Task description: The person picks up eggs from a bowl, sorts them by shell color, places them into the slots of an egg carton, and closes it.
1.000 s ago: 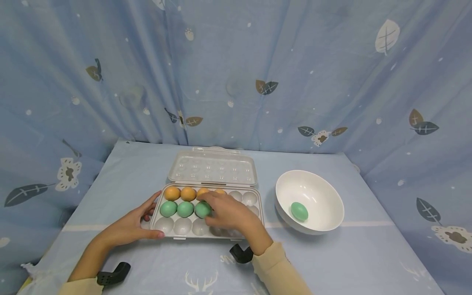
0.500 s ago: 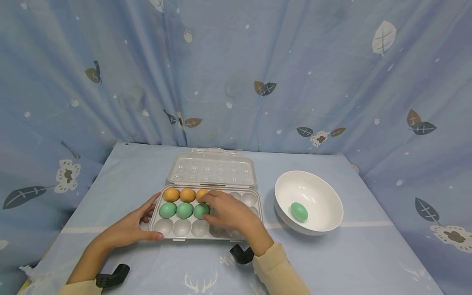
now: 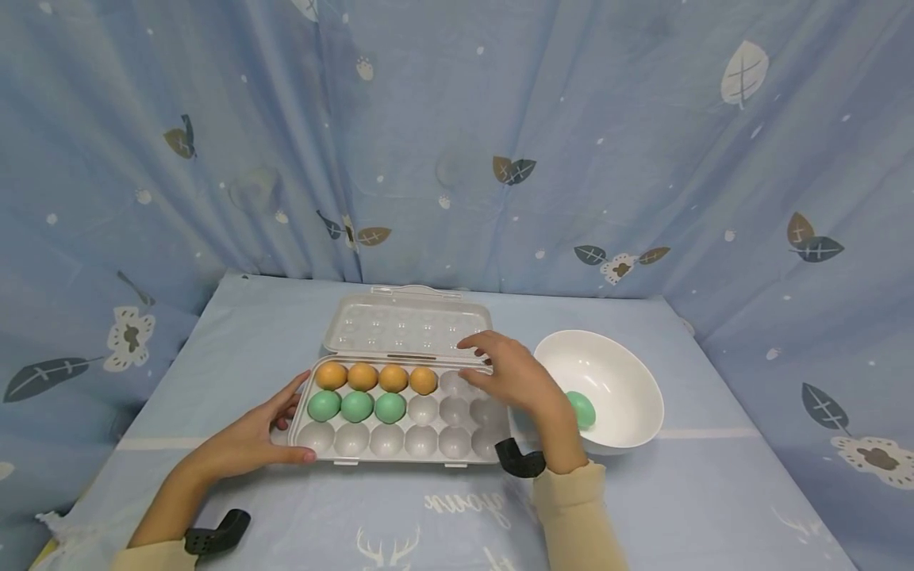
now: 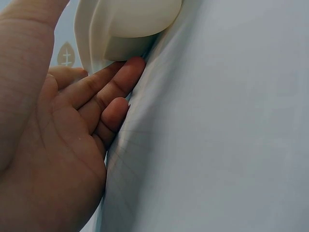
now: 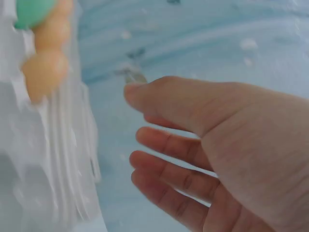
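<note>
A pale plastic egg box [image 3: 389, 458] lies with its lid [image 3: 407, 321] folded back. Several orange eggs [image 3: 362, 377] fill the left of its back row; three green eggs [image 3: 357, 407] sit in the row before them. My left hand [image 3: 246, 444] rests around the box's left end, thumb at the front corner and fingers along the side; its lower fingers curl loosely near the base in the left wrist view. Over the box's right end hovers my right hand [image 3: 510, 371], thumb and fingers apart with nothing between them. Behind its wrist, one green egg [image 3: 585, 411] lies in a white bowl [image 3: 631, 381].
A light blue cloth [image 3: 685, 492] covers the table, and a patterned blue curtain [image 3: 443, 135] rises behind it. Black wrist mounts [image 3: 218, 531] are strapped on both arms. The bowl stands just right of the box.
My right hand has let go of the foremost green egg's spot and moved right toward the bowl. That green egg stays in its row. My left hand keeps its place.
</note>
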Motion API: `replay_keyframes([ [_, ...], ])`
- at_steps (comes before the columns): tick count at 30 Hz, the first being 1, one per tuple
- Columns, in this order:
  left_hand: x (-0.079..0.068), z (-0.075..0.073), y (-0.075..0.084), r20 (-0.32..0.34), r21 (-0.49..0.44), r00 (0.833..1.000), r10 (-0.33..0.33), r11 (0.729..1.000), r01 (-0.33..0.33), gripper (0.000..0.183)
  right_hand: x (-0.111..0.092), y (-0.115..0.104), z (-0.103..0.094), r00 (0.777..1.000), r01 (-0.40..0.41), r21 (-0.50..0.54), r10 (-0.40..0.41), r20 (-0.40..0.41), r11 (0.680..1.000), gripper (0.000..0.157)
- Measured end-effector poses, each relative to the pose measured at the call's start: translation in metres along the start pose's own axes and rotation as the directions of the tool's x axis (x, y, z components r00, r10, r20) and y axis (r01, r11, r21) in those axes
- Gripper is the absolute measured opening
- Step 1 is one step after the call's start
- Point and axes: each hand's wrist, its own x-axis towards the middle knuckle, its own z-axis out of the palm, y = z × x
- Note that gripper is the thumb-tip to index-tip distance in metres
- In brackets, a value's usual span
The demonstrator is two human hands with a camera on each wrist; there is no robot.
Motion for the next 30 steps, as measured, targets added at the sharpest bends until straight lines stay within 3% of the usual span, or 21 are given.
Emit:
replay_keyframes([
  [8, 0.0, 0.0, 0.0, 0.0, -0.01, 1.0, 0.012, 1.0, -0.012, 0.122, -0.018, 0.03, -0.027, 0.983, -0.184, 0.014, 0.184, -0.024, 0.983, 0.045],
  [19, 0.001, -0.001, 0.0, -0.002, -0.006, 1.0, 0.018, 1.0, -0.018, 0.122, -0.038, 0.06, -0.045, 0.951, -0.305, 0.049, 0.306, -0.031, 0.951, 0.049],
  [27, 0.0, 0.0, 0.0, -0.002, -0.007, 1.0, 0.011, 1.0, -0.011, 0.122, -0.064, 0.079, -0.058, 0.894, -0.443, 0.002, 0.442, 0.077, 0.896, 0.062],
  [30, 0.0, -0.001, 0.0, 0.0, -0.013, 1.0, 0.011, 1.0, -0.011, 0.122, -0.07, 0.08, -0.061, 0.882, -0.462, 0.005, 0.459, 0.105, 0.887, 0.065],
])
